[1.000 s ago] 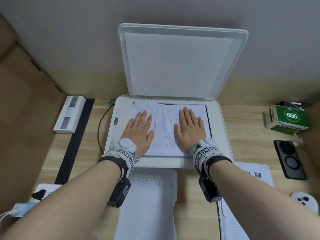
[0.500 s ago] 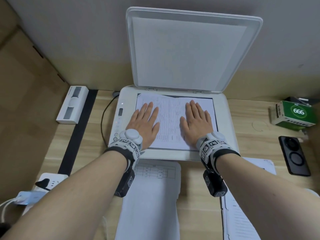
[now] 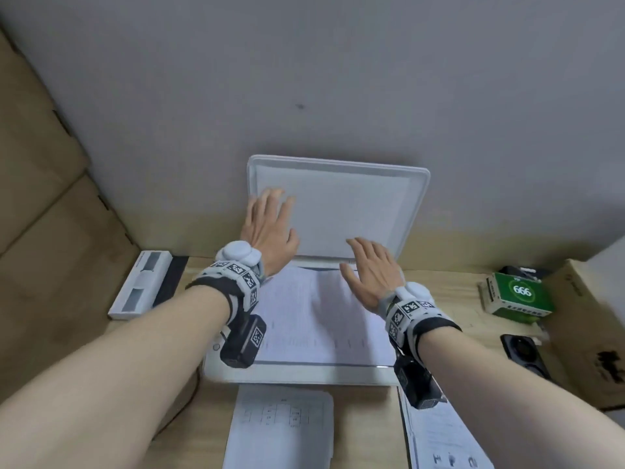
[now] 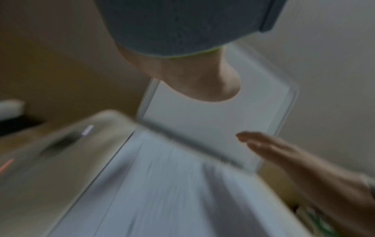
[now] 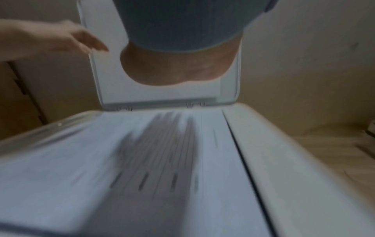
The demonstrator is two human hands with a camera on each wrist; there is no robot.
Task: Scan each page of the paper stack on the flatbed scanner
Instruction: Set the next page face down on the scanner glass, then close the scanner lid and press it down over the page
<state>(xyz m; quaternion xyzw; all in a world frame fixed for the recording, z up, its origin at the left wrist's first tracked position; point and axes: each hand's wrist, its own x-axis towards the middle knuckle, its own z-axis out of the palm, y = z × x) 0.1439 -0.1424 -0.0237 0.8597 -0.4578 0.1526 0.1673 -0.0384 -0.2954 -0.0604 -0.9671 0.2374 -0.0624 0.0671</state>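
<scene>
A white flatbed scanner [image 3: 297,374] stands on the desk with its lid [image 3: 355,211] raised against the wall. A printed page [image 3: 318,319] lies on the glass. My left hand [image 3: 269,225] is lifted in front of the lid's left part, fingers straight and spread. My right hand [image 3: 370,269] hovers lower, over the page's far edge near the hinge, fingers straight. Neither holds anything. Both wrist views are blurred; the left wrist view shows the lid [image 4: 213,121] and the right hand [image 4: 284,154], the right wrist view the page [image 5: 142,160] and lid [image 5: 162,93].
A sheet with a table [image 3: 280,428] lies in front of the scanner, more papers [image 3: 439,438] at the front right. A green box [image 3: 521,294] and a black phone [image 3: 524,353] sit on the right, a white device [image 3: 142,286] on the left. Cardboard panels flank the desk.
Both hands have lifted off the page and moved toward the raised lid, the left one higher. The head view has tilted up, showing more wall.
</scene>
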